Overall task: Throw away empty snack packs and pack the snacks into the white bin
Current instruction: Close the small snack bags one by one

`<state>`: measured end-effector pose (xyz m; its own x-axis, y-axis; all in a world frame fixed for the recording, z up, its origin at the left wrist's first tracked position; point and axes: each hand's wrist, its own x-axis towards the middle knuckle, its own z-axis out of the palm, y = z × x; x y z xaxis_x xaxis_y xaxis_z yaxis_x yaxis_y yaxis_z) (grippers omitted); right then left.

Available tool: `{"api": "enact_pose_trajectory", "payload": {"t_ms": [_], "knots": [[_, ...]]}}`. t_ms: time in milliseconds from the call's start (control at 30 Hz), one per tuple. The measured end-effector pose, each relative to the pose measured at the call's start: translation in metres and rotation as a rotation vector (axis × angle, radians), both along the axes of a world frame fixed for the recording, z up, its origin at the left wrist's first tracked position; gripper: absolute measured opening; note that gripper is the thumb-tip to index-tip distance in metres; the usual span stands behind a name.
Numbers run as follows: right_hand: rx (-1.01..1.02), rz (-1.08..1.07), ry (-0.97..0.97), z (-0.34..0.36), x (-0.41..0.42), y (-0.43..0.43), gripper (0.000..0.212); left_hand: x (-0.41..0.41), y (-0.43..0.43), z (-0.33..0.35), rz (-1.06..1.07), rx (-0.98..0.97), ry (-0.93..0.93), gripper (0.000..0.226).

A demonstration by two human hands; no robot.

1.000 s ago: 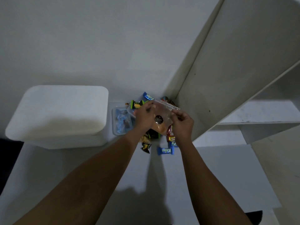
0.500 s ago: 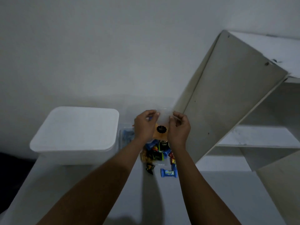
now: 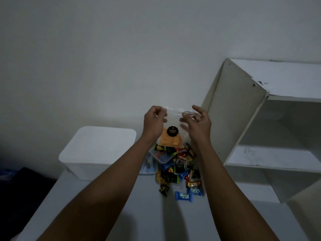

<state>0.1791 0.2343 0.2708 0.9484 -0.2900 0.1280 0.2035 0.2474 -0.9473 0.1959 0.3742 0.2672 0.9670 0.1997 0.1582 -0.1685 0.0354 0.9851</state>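
A clear plastic pouch (image 3: pixel 172 136) with orange chips and a round black label hangs upright in the air over the table. My left hand (image 3: pixel 154 121) pinches its top left corner. At the pouch's top right corner my right hand (image 3: pixel 197 121) has its fingers spread and slightly blurred; I see no firm grip there. Below the pouch a pile of small wrapped snacks (image 3: pixel 178 169) lies on the white table (image 3: pixel 104 206), with two blue candies (image 3: pixel 184 196) nearest me. The white bin (image 3: pixel 97 150) stands to the left with its lid on.
A clear plastic container (image 3: pixel 160 158) and a flat blue-tinted pack (image 3: pixel 147 166) sit beside the snack pile. A white shelf unit (image 3: pixel 271 129) stands at the right, close to my right arm. A white wall is behind.
Both hands have lifted the pouch up from the pile, and it now hangs upright. My right hand's fingers have spread open from their pinch. The view has tilted upward.
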Motion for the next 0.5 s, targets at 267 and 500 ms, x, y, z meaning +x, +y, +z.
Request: {"api": "enact_pose_trajectory", "payload": {"t_ms": [267,500], "knots": [[0.048,0.092,-0.058,0.033,-0.014,-0.002,0.035,-0.024,-0.016,0.033,0.049,-0.002,-0.123,0.012],[0.079,0.124,-0.099,0.050,-0.026,0.000,0.034,-0.041,-0.016,0.050,0.078,-0.002,-0.206,0.013]]}}
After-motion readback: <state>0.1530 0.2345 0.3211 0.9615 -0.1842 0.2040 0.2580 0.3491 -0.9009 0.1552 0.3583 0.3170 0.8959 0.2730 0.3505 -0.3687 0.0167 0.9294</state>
